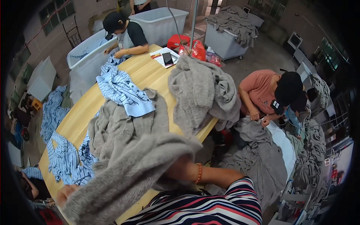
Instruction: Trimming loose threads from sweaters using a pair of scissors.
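A grey knit garment stretches between my two hands in front of my body, above the near part of the table. At its left end, the fingers of my left hand curl round the fabric edge. My right hand, with an orange bead bracelet at the wrist, reaches into the garment's folds at the other end; cloth and blur hide its fingers. Just beyond lies a pile of grey knits, topped by a blue garment with dark stripes. More blue striped pieces lie at the left edge.
The wooden table also bears a large grey knit heap and a phone on papers. One co-worker handles blue cloth at the far end; another handles grey cloth at right. White bins stand around.
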The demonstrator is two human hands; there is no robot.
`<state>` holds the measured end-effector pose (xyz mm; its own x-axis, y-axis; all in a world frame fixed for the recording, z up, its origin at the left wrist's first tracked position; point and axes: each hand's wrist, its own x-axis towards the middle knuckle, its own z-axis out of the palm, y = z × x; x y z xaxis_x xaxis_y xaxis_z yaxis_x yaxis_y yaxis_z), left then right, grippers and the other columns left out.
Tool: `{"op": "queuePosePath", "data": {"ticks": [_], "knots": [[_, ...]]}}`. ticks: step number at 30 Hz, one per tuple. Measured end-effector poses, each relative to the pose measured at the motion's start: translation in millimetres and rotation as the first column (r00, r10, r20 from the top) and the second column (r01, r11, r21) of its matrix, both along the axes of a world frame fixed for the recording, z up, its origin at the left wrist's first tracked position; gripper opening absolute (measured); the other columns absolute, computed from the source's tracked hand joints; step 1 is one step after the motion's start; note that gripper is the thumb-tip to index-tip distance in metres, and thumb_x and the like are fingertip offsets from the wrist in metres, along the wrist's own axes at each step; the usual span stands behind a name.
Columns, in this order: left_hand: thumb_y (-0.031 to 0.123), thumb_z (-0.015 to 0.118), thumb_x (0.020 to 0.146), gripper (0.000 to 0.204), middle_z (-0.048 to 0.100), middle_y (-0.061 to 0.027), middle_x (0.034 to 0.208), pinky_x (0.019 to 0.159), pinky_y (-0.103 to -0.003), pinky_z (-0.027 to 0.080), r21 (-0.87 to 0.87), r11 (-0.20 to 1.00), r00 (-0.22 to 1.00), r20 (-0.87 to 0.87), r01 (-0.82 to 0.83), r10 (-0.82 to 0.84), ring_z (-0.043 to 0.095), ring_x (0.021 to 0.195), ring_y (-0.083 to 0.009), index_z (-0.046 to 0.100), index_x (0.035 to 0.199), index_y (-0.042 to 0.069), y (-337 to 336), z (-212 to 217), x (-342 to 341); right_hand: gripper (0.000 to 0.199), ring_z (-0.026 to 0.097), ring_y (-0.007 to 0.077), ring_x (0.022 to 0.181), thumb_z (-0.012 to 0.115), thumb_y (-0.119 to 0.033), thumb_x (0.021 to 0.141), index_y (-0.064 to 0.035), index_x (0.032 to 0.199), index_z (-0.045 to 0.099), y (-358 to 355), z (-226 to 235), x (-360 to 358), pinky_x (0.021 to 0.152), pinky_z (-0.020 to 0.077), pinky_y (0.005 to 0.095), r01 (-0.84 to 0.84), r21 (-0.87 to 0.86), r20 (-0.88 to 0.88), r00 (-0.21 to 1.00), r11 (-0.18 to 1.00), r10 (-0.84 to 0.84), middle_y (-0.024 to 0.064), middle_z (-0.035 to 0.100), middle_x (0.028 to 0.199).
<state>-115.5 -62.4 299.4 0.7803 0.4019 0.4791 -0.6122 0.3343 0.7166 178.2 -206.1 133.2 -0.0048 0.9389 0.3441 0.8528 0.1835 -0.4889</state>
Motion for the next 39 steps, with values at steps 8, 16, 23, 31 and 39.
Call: {"op": "queuePosePath", "data": {"ticks": [8, 16, 23, 31, 39], "knots": [[0.026, 0.047, 0.094, 0.044, 0.045, -0.0217, 0.136, 0.105, -0.05, 0.037, 0.29, 0.461, 0.49, 0.032, -0.839, 0.871, 0.049, 0.122, -0.0318, 0.046, 0.13, 0.001, 9, -27, 86, 0.054, 0.035, 0.0338, 0.131, 0.055, -0.027, 0.088, -0.0044, 0.135, 0.043, -18, 93, 121, 0.11, 0.0218, 0.0496, 0.279, 0.331, 0.479, 0.773, 0.901, -0.416, 0.0152, 0.043, 0.137], [0.022, 0.063, 0.09, 0.025, 0.064, -0.006, 0.087, 0.076, -0.028, 0.053, 0.084, 0.996, 0.996, 0.078, -0.036, 0.03, 0.063, 0.083, -0.0147, 0.063, 0.101, 0.0, 124, 24, 361, 0.024, 0.065, 0.0261, 0.077, 0.053, -0.018, 0.088, -0.0013, 0.104, 0.057, 85, 153, 389, 0.061, 0.0487, 0.044, 0.393, 0.336, 0.423, 0.749, 0.856, -0.51, 0.0232, 0.063, 0.084], [0.03, 0.078, 0.069, 0.066, 0.053, -0.0171, 0.107, 0.086, -0.044, 0.044, 0.975, 0.185, 0.304, -0.214, 0.121, 0.928, 0.052, 0.1, -0.0347, 0.051, 0.125, 0.009, 117, -161, 217, 0.031, 0.065, 0.0366, 0.066, 0.058, -0.02, 0.082, 0.0019, 0.104, 0.056, 94, 15, 304, 0.061, 0.0506, 0.0426, 0.472, -0.602, -0.029, 0.793, 0.644, -0.609, 0.0227, 0.064, 0.075], [0.01, 0.055, 0.078, 0.04, 0.065, -0.012, 0.108, 0.087, -0.034, 0.046, 0.258, 0.792, 0.451, -0.707, -0.553, 0.545, 0.06, 0.099, -0.0225, 0.058, 0.116, -0.002, 95, -204, 47, 0.035, 0.066, 0.0254, 0.064, 0.059, -0.015, 0.084, -0.0009, 0.115, 0.054, 91, -45, 173, 0.063, 0.0504, 0.0383, 0.18, -0.461, -0.035, 0.975, 0.869, -0.22, 0.013, 0.064, 0.067], [0.012, 0.066, 0.075, 0.048, 0.062, -0.0136, 0.118, 0.091, -0.036, 0.046, 0.159, 0.747, 0.227, -0.894, -0.645, 0.387, 0.06, 0.105, -0.0234, 0.057, 0.12, -0.003, -43, -185, -105, 0.043, 0.066, 0.0262, 0.068, 0.059, -0.015, 0.084, -0.0057, 0.125, 0.051, 102, -29, 108, 0.068, 0.05, 0.0376, 0.028, -0.584, -0.079, 0.993, 0.811, -0.09, 0.0136, 0.063, 0.07]]}}
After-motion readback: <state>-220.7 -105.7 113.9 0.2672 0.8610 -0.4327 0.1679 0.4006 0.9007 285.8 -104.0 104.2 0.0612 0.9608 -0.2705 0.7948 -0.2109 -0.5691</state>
